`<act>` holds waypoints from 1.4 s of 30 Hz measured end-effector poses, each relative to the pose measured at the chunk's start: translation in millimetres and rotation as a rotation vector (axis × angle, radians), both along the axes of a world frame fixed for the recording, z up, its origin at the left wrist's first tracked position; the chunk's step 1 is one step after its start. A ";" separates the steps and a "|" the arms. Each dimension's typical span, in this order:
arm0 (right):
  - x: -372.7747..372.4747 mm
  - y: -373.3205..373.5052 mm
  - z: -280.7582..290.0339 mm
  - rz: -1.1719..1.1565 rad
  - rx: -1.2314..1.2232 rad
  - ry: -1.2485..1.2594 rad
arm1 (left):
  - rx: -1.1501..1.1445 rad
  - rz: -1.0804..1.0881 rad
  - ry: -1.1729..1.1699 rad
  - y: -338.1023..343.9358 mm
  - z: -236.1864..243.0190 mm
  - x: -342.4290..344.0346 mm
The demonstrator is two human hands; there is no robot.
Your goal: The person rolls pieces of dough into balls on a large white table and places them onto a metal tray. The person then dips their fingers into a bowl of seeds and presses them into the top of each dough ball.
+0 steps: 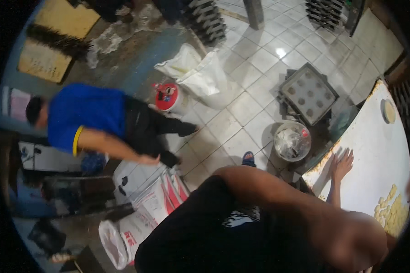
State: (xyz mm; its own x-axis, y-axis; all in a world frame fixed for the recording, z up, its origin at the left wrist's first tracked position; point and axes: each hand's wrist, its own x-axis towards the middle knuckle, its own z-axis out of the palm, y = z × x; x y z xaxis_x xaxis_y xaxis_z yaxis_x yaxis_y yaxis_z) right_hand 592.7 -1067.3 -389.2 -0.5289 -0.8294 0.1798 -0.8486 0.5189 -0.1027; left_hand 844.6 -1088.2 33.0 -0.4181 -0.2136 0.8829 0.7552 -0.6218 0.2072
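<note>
White tiled floor [241, 111], one bright light reflection [280, 52]

We see red lettering and a red block with figures on the open white sack [135, 230], red printing on the stacked sacks [157, 196], and white print on the black shirt [240, 218]

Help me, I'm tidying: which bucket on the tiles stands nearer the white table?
The bucket holding clear plastic, close by the white table; the red-topped bucket stands farther off, beside the white sack.
</note>
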 end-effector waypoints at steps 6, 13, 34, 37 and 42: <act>-2.6 17.2 -62.8 -0.500 0.144 -0.043 | 0.003 0.112 -0.635 -175.1 -32.9 148.1; 26.2 -88.3 -39.4 -0.918 0.215 -0.049 | -0.019 0.565 -1.032 -336.3 -99.1 176.7; -114.5 -723.7 -41.1 -0.614 -0.101 -0.121 | 0.202 0.977 -1.390 -1083.8 -221.9 97.2; -165.1 -939.5 8.7 -0.357 -0.319 -0.326 | 0.146 1.004 -1.311 -1200.7 -194.2 45.7; -291.1 -1194.0 141.1 -0.126 -0.046 -0.166 | 0.006 0.923 -1.114 -1403.0 -126.8 -102.5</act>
State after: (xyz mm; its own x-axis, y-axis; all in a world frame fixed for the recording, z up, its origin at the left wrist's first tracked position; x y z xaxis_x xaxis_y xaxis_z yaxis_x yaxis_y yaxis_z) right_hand 301.5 -2261.3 -248.1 -0.6534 -0.7479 0.1174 -0.7469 0.6115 -0.2614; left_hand 742.2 -2491.2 -93.9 -0.5884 -0.7847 0.1947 0.3305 -0.0137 0.9437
